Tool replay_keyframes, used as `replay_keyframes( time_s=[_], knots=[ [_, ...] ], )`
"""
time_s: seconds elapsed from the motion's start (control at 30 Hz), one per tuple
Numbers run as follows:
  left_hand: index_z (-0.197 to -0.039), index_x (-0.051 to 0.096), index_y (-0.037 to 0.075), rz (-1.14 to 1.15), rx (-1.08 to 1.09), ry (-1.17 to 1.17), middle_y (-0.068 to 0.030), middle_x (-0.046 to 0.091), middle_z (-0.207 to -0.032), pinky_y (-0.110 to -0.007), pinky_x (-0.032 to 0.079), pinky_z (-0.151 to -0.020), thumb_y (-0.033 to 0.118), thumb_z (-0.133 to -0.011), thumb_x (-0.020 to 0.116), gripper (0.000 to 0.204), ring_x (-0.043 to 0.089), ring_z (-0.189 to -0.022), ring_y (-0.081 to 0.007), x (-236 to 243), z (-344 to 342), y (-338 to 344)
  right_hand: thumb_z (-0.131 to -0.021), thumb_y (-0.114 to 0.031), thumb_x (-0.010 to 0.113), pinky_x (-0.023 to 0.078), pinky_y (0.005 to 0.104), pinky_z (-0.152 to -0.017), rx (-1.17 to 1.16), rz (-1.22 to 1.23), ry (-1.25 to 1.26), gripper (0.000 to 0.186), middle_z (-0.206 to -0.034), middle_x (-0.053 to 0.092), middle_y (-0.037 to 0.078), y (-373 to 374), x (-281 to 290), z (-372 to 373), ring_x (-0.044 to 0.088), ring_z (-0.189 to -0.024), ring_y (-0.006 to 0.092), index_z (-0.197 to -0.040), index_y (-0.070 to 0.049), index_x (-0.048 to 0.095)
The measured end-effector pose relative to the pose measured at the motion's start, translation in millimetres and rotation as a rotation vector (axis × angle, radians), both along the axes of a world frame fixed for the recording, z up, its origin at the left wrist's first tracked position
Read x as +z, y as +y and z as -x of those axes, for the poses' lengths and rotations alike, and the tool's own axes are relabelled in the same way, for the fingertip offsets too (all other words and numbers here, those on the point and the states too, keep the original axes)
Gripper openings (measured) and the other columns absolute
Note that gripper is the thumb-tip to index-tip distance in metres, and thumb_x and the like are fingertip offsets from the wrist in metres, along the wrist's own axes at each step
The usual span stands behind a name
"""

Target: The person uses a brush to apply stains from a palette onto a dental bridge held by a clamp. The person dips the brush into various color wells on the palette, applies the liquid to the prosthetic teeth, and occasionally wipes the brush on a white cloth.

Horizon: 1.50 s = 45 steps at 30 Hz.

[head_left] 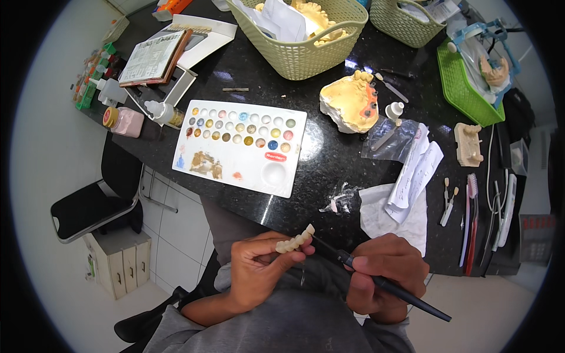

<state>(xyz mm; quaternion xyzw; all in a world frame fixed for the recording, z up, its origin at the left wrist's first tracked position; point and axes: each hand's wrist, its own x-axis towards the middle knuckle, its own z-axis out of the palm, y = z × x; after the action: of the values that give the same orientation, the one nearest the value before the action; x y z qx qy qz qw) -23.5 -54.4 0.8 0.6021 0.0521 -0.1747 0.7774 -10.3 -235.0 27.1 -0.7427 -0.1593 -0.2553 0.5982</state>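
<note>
Low in the view my left hand (259, 273) grips a cream row of artificial teeth (291, 241) with its fingertips. In my right hand (385, 276) is a long black tool (412, 299), its thin tip at the teeth; whether they touch I cannot tell. Beyond my hands lie a white palette (226, 165) with several coloured wells and a white tissue (368, 212) under folded papers (412, 173). A yellow dental cast (347, 100) with a pink section sits farther back, near a small white bottle (394, 110) and a plastic bag (376, 148).
The black stone table (312, 212) holds baskets (294, 56) at the back, a green one (459, 88) at right, jars (123, 123) and a stand with a tray (150, 56) at left, and brushes (471, 223) with cords at right. A black chair (94, 212) and drawer unit (120, 265) stand at left.
</note>
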Motion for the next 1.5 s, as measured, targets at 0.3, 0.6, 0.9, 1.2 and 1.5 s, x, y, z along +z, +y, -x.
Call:
replay_keyframes(
  time_s=[0.3, 0.6, 0.9, 1.2, 1.5],
  knots=[
    [-0.091, 0.066, -0.008, -0.030, 0.051, 0.058, -0.0152, 0.065, -0.089, -0.031, 0.055, -0.076, -0.005, -0.078, 0.067, 0.013, 0.066, -0.085, -0.0224, 8.6, -3.6, -3.0, -0.059, 0.003, 0.067, 0.048, 0.0242, -0.042, 0.005, 0.030, 0.037, 0.024, -0.065, 0.062, 0.009, -2.2, 0.3, 5.5, 0.060, -0.048, 0.0166, -0.082, -0.002, 0.062],
    [-0.101, 0.065, -0.006, 0.008, -0.005, 0.025, -0.0166, 0.065, -0.098, -0.026, 0.054, -0.081, -0.006, -0.082, 0.064, 0.019, 0.065, -0.091, -0.0200, 3.9, -2.3, 1.3, -0.059, 0.001, 0.068, 0.049, 0.0244, -0.042, 0.026, 0.066, -0.010, 0.023, -0.066, 0.063, 0.007, 2.5, 1.6, -1.0, 0.060, -0.050, 0.0162, -0.081, -0.002, 0.063],
    [-0.100, 0.066, -0.006, 0.005, -0.017, 0.035, -0.0164, 0.065, -0.099, -0.027, 0.054, -0.081, -0.005, -0.082, 0.064, 0.018, 0.065, -0.091, -0.0194, 5.9, -3.9, 1.3, -0.059, 0.002, 0.069, 0.049, 0.0240, -0.043, 0.062, 0.053, 0.021, 0.023, -0.066, 0.063, 0.007, -2.3, 0.7, 6.7, 0.061, -0.051, 0.0161, -0.081, -0.002, 0.064],
    [-0.097, 0.066, -0.007, 0.006, 0.002, 0.060, -0.0175, 0.064, -0.100, -0.028, 0.055, -0.080, -0.006, -0.082, 0.063, 0.016, 0.065, -0.090, -0.0211, 7.9, -3.5, 0.8, -0.057, 0.002, 0.068, 0.048, 0.0228, -0.041, 0.084, 0.108, -0.011, 0.025, -0.065, 0.062, 0.007, 2.1, 3.7, 1.0, 0.061, -0.051, 0.0153, -0.082, -0.001, 0.065],
    [-0.098, 0.067, -0.005, 0.002, -0.004, 0.058, -0.0158, 0.065, -0.100, -0.025, 0.055, -0.078, -0.005, -0.082, 0.064, 0.017, 0.065, -0.090, -0.0170, 6.6, -3.9, 1.1, -0.055, 0.002, 0.067, 0.047, 0.0233, -0.039, 0.083, 0.113, -0.083, 0.023, -0.062, 0.061, 0.007, 4.5, 0.7, -0.1, 0.060, -0.048, 0.0154, -0.078, 0.000, 0.064]
  ],
)
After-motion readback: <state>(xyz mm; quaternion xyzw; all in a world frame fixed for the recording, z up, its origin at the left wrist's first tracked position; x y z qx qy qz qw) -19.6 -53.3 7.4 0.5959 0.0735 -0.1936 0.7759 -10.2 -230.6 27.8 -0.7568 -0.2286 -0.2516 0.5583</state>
